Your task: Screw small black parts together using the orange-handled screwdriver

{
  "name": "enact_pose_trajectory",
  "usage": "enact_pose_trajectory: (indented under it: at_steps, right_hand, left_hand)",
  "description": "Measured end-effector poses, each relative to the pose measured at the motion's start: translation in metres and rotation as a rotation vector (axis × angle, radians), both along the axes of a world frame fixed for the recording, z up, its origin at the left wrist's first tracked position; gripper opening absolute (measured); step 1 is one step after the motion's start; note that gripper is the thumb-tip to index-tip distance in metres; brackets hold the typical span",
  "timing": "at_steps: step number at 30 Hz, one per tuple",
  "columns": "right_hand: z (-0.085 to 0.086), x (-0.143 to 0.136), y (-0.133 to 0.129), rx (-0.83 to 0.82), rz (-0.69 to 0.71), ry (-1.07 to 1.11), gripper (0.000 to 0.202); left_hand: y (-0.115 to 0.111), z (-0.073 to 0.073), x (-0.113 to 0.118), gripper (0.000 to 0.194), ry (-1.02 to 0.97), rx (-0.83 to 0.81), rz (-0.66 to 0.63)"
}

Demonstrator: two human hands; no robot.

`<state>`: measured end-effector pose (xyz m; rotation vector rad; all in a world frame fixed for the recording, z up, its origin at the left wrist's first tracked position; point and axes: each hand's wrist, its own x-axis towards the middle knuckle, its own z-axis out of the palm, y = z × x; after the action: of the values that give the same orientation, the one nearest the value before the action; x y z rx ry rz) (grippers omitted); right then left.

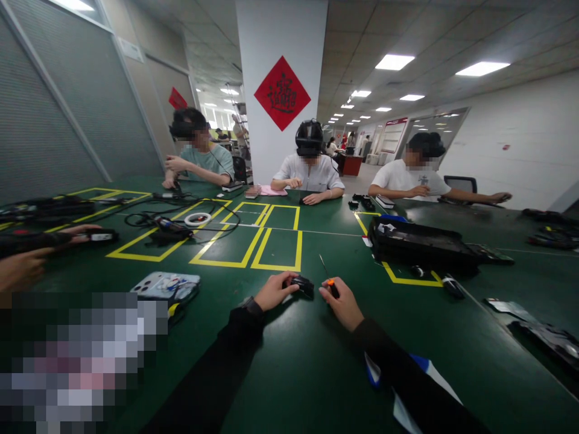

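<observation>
Over the green table (335, 374), the left hand (275, 290) pinches a black part (303, 286), perhaps a housing; the right hand (344, 304) grips a screwdriver (332, 288) just beside it; bare tabletop lies between the wrists; rightward, a black case (420, 241) blocks the way.

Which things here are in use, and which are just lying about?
THINGS
- Small black part: held in left hand
- Orange-and-black screwdriver: held in right hand

REST
- White ring
- Large black casing, right
- Light-blue case, left
</observation>
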<state>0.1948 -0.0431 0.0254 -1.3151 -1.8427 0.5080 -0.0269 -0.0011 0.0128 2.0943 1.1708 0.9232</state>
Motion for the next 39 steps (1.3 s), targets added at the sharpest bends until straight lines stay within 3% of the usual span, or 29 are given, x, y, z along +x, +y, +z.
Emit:
enact_pose_trajectory:
  at_steps: [4,8,12,16,21,25,32,39]
  right_hand:
    - [-0.001,-0.012,-0.003,0.047,0.120,-0.003,0.039]
    - [-0.010,-0.013,0.002,0.034,0.099,-0.042,0.020]
    - [-0.015,-0.011,0.006,0.028,0.074,-0.028,0.021]
    - [-0.011,-0.013,0.005,0.026,0.151,-0.020,0.020]
    - [-0.005,-0.009,0.000,-0.002,0.159,-0.049,0.021]
    - [-0.003,-0.002,-0.004,-0.068,0.156,-0.125,0.022]
    - [0.002,-0.003,-0.008,-0.058,0.185,-0.219,0.025]
    - [0.000,0.001,0.003,-0.029,0.180,-0.179,0.026]
  left_hand:
    - [-0.003,0.002,0.009,0.035,-0.042,-0.024,-0.035]
    - [-0.007,0.003,0.025,0.034,-0.112,-0.063,-0.106]
    - [-0.011,-0.001,0.047,0.031,-0.158,-0.040,-0.003]
    - [-0.017,-0.002,0.062,0.031,-0.242,-0.018,0.057]
    - [-0.013,0.001,0.056,0.030,-0.488,-0.069,0.170]
    - [-0.005,-0.002,0.047,0.032,-0.650,-0.280,0.058]
    - [0.003,-0.005,0.038,0.027,-0.548,-0.180,0.099]
    - [0.006,-0.005,0.034,0.025,-0.598,-0.281,0.047]
